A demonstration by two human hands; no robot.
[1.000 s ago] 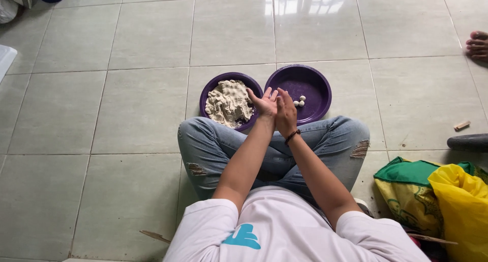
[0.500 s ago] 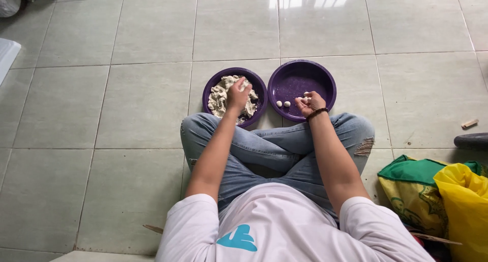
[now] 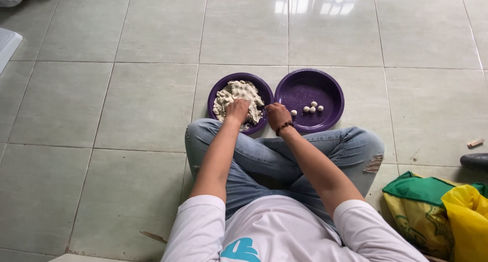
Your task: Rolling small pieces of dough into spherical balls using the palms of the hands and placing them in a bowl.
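I sit cross-legged on a tiled floor with two purple bowls in front of my knees. The left bowl (image 3: 217, 89) holds a lump of pale dough (image 3: 235, 93). The right bowl (image 3: 325, 84) holds several small dough balls (image 3: 310, 108). My left hand (image 3: 237, 110) presses down into the near side of the dough, fingers closed on it. My right hand (image 3: 278, 115), with a dark bracelet on the wrist, is curled at the left bowl's right rim, touching the dough's edge. Whether it holds anything is hidden.
A green and yellow bag (image 3: 437, 211) lies by my right knee. A dark shoe tip (image 3: 475, 161) and a small wooden piece (image 3: 476, 143) are at the right edge. A white object (image 3: 7, 44) sits at the far left.
One second ago my hands were pressed together above the bowls. The right hand then reached over the right bowl. Now both hands are down at the dough bowl.
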